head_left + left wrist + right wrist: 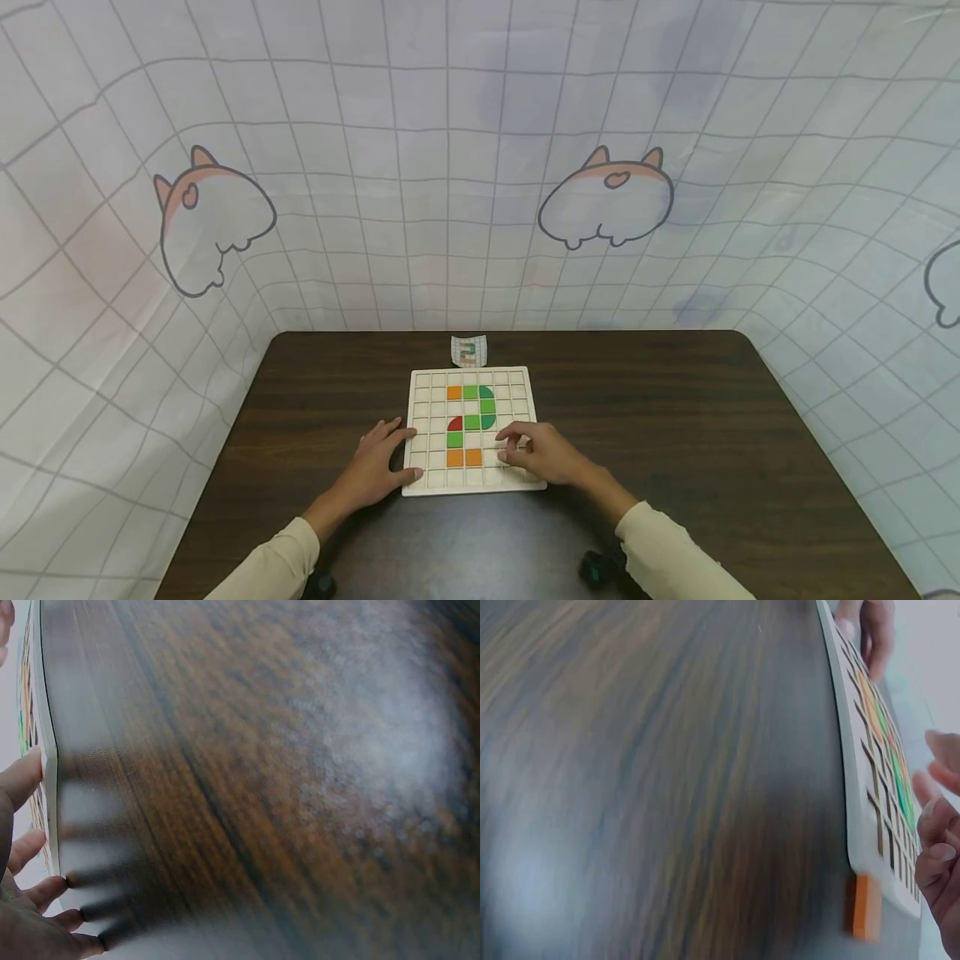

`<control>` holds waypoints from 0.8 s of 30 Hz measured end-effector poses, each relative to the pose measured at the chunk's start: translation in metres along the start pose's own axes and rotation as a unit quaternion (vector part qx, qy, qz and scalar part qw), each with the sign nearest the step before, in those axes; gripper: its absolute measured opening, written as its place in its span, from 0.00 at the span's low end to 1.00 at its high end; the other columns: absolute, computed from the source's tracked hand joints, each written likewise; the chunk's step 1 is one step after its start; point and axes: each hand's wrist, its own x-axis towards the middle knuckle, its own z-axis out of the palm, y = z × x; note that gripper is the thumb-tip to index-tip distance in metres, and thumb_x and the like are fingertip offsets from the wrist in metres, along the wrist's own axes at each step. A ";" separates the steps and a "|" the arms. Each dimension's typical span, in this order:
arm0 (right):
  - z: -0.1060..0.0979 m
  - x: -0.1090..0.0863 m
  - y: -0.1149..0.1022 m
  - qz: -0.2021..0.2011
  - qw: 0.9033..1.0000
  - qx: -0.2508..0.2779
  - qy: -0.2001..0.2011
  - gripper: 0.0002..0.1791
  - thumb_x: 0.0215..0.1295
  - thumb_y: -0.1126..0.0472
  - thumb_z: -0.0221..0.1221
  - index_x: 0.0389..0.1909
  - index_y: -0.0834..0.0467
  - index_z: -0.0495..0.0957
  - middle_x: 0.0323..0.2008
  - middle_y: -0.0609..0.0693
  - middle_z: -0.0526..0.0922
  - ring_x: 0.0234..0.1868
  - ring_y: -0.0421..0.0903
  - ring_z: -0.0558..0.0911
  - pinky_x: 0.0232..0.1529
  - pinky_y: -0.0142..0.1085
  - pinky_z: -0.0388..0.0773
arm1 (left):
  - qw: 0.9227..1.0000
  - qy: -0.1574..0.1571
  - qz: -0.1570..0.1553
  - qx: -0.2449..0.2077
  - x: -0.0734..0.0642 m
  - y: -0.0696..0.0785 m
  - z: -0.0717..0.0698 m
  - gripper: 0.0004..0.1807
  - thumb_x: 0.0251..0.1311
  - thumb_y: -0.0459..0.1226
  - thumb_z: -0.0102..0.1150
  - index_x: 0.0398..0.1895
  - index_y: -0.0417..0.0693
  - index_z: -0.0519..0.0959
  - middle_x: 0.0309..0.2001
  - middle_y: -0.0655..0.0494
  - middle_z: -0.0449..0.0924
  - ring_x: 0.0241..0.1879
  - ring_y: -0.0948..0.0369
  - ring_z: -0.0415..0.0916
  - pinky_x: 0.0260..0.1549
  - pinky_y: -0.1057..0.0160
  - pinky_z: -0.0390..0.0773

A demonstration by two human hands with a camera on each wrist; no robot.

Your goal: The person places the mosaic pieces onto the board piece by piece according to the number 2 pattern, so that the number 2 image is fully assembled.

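Note:
A cream grid board lies flat on the table, bearing orange, green and red tiles in a curving pattern. My left hand rests at its left edge. Its thumb and index finger touch the board, while the other fingers reach the tabletop in the left wrist view. Over the board's right half is my right hand, fingers bent and thumb apart from the index finger; I see nothing between them. An orange block lies beside the board's near corner in the right wrist view; the head view does not show it.
A small printed card with a coloured figure lies behind the board on the dark wooden table. Dark objects sit near my right sleeve. White gridded cloth surrounds the table's back and sides.

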 end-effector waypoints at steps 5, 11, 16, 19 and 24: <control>-0.020 -0.018 0.014 -0.002 1.000 -0.024 0.005 0.15 0.69 0.55 0.64 0.50 0.60 0.82 0.35 0.44 0.81 0.22 0.34 0.70 0.24 0.27 0.69 | 1.000 -0.002 -0.004 0.003 0.000 0.000 0.000 0.37 0.56 0.49 0.72 0.68 0.49 0.72 0.75 0.39 0.60 0.77 0.37 0.48 0.70 0.29 0.49; -0.036 -0.041 0.034 0.000 0.998 -0.056 0.011 0.16 0.64 0.55 0.68 0.49 0.58 0.82 0.38 0.47 0.81 0.24 0.33 0.70 0.26 0.28 0.72 | 1.000 -0.002 -0.001 0.001 0.000 0.000 0.000 0.37 0.57 0.48 0.72 0.69 0.48 0.72 0.75 0.39 0.60 0.77 0.36 0.48 0.70 0.29 0.48; -0.039 -0.055 0.044 0.014 0.997 -0.078 0.015 0.21 0.59 0.52 0.72 0.51 0.55 0.82 0.43 0.47 0.80 0.29 0.36 0.73 0.30 0.29 0.74 | 1.000 -0.001 0.003 -0.002 -0.001 0.001 -0.002 0.37 0.57 0.48 0.72 0.69 0.48 0.72 0.75 0.38 0.60 0.77 0.36 0.48 0.69 0.28 0.48; -0.036 -0.059 0.048 0.022 0.995 -0.092 0.015 0.26 0.57 0.49 0.73 0.54 0.55 0.82 0.43 0.46 0.79 0.30 0.37 0.73 0.31 0.28 0.73 | 1.000 -0.001 0.003 -0.003 -0.001 0.001 -0.003 0.37 0.57 0.48 0.72 0.69 0.47 0.72 0.75 0.38 0.60 0.77 0.36 0.48 0.69 0.28 0.48; -0.033 -0.063 0.051 0.020 0.994 -0.110 0.017 0.28 0.56 0.49 0.73 0.55 0.58 0.84 0.42 0.44 0.76 0.31 0.37 0.71 0.31 0.27 0.72 | 1.000 -0.004 0.001 -0.005 -0.001 0.003 -0.003 0.37 0.56 0.47 0.72 0.68 0.47 0.73 0.75 0.38 0.60 0.77 0.36 0.48 0.69 0.28 0.48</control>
